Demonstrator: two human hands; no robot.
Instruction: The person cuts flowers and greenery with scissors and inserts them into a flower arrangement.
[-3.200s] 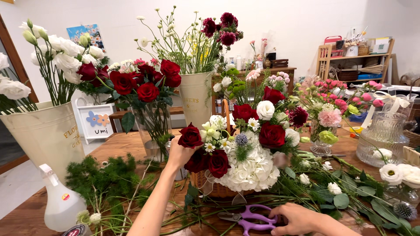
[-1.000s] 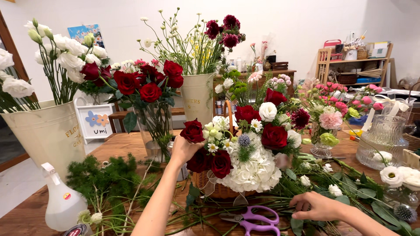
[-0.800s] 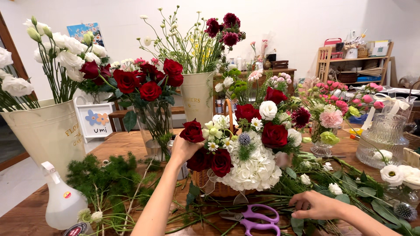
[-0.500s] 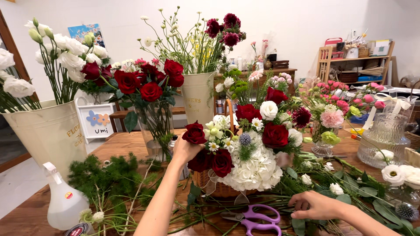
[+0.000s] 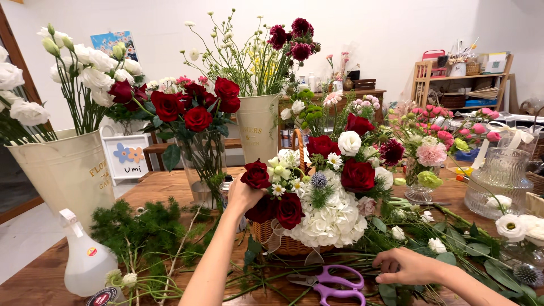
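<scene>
Left hand: our left hand [image 5: 242, 195] pinches the stem under a dark red rose [image 5: 256, 174].
Rose: it sits at 9 o'clock on the flower basket [image 5: 286, 245].
Right hand: our right hand [image 5: 407, 266] lies loosely curled on green stems, holding nothing.
Scissors: purple scissors [image 5: 331, 283] lie at 9 o'clock from it, close by.
Table: the brown table [image 5: 164, 190] also holds a white spray bottle [image 5: 85, 258].

Single head view, facing forward and down, close over table [image 5: 170, 187]

A plain white wall [image 5: 385, 34] backs the room. A wooden shelf unit [image 5: 462, 85] stands at the right against it. Pale floor [image 5: 22, 243] shows left of the brown wooden counter [image 5: 164, 190].
</scene>
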